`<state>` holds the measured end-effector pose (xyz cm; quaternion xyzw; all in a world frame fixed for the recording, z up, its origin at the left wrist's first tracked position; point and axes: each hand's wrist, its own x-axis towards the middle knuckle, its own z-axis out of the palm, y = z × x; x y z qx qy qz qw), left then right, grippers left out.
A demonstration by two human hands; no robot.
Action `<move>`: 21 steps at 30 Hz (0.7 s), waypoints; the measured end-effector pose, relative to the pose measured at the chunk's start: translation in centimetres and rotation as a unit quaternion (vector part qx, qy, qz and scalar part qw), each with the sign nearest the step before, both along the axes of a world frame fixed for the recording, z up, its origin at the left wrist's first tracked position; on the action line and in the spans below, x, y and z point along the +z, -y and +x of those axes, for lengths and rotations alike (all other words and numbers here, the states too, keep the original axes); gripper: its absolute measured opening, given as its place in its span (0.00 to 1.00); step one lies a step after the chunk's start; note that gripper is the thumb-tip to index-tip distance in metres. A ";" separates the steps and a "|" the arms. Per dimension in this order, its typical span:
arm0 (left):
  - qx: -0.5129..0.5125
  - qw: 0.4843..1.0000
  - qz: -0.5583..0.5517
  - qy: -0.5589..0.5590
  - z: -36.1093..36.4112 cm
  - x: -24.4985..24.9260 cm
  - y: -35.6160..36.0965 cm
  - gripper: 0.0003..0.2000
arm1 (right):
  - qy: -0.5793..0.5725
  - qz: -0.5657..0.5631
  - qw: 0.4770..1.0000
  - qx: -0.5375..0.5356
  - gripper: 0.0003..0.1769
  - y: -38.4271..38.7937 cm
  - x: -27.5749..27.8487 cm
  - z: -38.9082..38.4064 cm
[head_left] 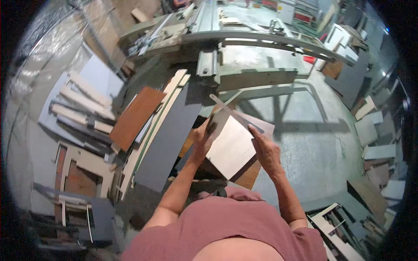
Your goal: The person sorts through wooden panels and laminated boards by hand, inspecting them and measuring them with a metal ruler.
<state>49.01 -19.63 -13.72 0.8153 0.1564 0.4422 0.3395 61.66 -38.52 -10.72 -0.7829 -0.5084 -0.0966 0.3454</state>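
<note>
The workshop had a pale concrete floor (305,152), and one long metal rail (261,38) crossed it at twelve o'clock from the hands. Another person (180,3), only partly in view, was at the far edge, near eleven o'clock. Two hands held the work, low over the floor. One pale board (230,145) lay between them, a corner pointing toward the wearer at six o'clock, and one thin strip (224,105) slanted from eleven o'clock down to the right hand (267,152).

The left hand (201,138) was closed on the near-left side of the held pieces, its forearm rising from seven o'clock. The right hand gripped the opposite side, a digit on the strip's lower end, its forearm rising from five o'clock, elbow slightly bent. Brown wood (249,175) showed beneath the pale board (how many pieces were layered there, I could not tell).

One red-brown panel (138,117) lay at ten o'clock from the pale board, one dark grey panel (170,137) at nine, and several offcuts (379,152) at three.
</note>
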 end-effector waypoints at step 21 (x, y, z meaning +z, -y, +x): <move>0.105 0.991 0.072 -0.041 -3.8 0.9 -0.2 0.09 | -0.074 -0.054 0.996 -0.012 0.21 -1.1 -0.8 2.0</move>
